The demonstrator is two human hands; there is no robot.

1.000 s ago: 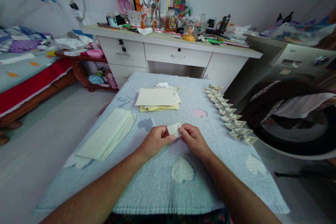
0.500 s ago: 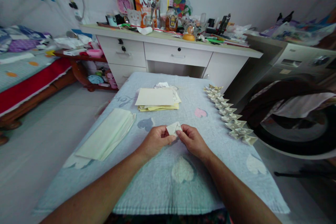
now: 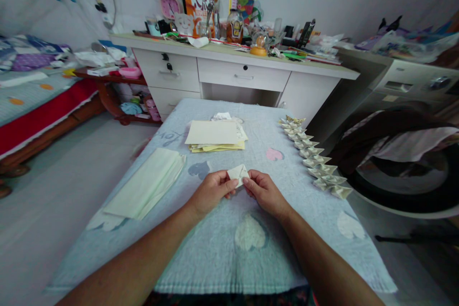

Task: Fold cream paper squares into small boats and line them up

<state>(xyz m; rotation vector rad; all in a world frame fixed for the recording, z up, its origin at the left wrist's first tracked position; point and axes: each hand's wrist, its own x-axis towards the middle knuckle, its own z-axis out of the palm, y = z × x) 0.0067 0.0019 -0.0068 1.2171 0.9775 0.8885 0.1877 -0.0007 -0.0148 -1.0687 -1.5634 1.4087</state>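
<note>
Between my two hands is a small folded piece of white paper (image 3: 238,172), with crease lines crossing its face. My left hand (image 3: 215,190) pinches its left edge, thumb on top and fingers beneath. On the right side my right hand (image 3: 264,191) grips it in the same way, thumb pressed near the lower right corner. Along the table's right side runs a row of several folded paper pieces (image 3: 317,158) with pointed tips. A stack of cream and yellow paper (image 3: 214,133) lies beyond my hands.
Long folded pale green sheets (image 3: 145,184) lie on the left of the cloth-covered table (image 3: 201,258). Crumpled white paper (image 3: 221,116) sits behind the stack. A cluttered white desk (image 3: 244,74) stands beyond, and a washing machine (image 3: 409,86) with clothes hanging from its door is at right.
My left thumb has shifted up onto the folded paper's lower left edge, and the left fingers now show beneath it. The paper has barely moved, and both hands still hold it.
</note>
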